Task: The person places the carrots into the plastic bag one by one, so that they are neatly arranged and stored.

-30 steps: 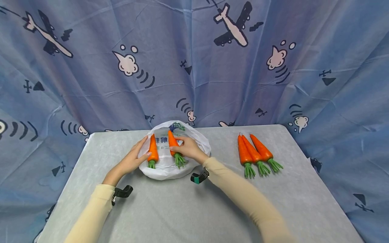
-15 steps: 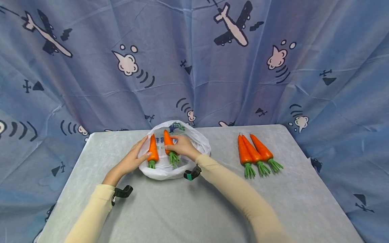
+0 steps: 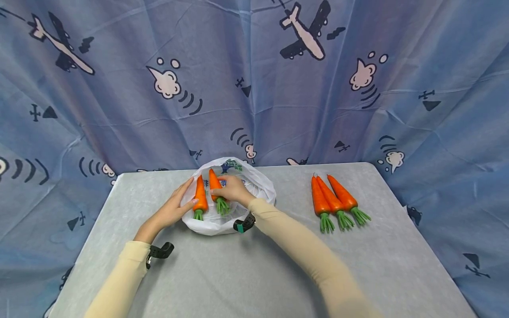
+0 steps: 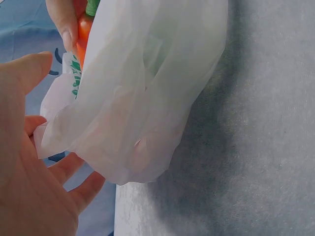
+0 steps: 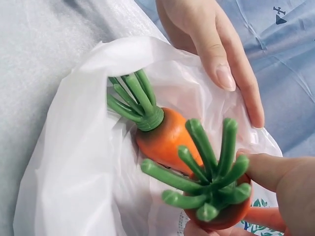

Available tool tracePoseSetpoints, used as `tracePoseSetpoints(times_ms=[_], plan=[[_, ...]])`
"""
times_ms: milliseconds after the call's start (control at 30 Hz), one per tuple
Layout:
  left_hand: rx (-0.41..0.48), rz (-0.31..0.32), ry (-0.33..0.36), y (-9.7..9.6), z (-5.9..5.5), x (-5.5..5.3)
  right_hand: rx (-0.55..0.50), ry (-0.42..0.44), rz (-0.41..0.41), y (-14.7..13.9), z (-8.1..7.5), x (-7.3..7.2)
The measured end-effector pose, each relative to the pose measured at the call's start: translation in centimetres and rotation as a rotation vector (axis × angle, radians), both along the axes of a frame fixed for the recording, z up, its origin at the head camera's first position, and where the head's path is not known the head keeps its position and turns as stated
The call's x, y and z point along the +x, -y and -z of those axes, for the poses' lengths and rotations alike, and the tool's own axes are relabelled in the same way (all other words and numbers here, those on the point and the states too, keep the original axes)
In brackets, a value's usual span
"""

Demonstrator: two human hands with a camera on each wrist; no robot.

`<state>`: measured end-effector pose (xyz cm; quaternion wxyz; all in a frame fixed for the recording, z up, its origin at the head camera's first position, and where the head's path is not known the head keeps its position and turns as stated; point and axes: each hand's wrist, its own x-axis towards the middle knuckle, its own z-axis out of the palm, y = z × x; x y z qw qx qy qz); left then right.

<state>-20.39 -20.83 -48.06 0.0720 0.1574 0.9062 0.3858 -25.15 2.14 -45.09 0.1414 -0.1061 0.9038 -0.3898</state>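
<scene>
A white plastic bag (image 3: 210,225) with its mouth spread wide stands near the back of the table. One orange carrot (image 3: 200,194) with green stems lies inside it at the left. My right hand (image 3: 232,189) pinches a second carrot (image 3: 214,183) over the bag's mouth, its stems (image 5: 211,179) toward the right wrist camera. At the bag's left rim, my left hand (image 3: 171,211) rests with fairly straight fingers against the plastic. In the left wrist view the left thumb (image 4: 32,71) stands apart from the bag. The bag hides part of the left fingers.
Three more carrots (image 3: 332,198) lie side by side at the right of the grey-white table (image 3: 222,274). Behind the table's far edge hangs a blue curtain (image 3: 214,88) printed with airplanes. Each wrist wears a dark camera band.
My right hand has moved left over the bag with the pinched carrot, bringing it closer to the one inside. The left hand has stayed at the rim.
</scene>
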Motion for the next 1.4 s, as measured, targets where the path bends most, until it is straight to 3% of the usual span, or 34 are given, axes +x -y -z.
tracePoseSetpoints(times_ms=[933, 1400], plan=[[0.006, 0.005, 0.004, 0.1, 0.1, -0.1, -0.077, 0.091, 0.013, 0.8, 1.2, -0.5], [-0.002, 0.005, -0.007, 0.1, 0.2, -0.1, -0.03, 0.053, -0.009, 1.3, 2.4, -0.5]])
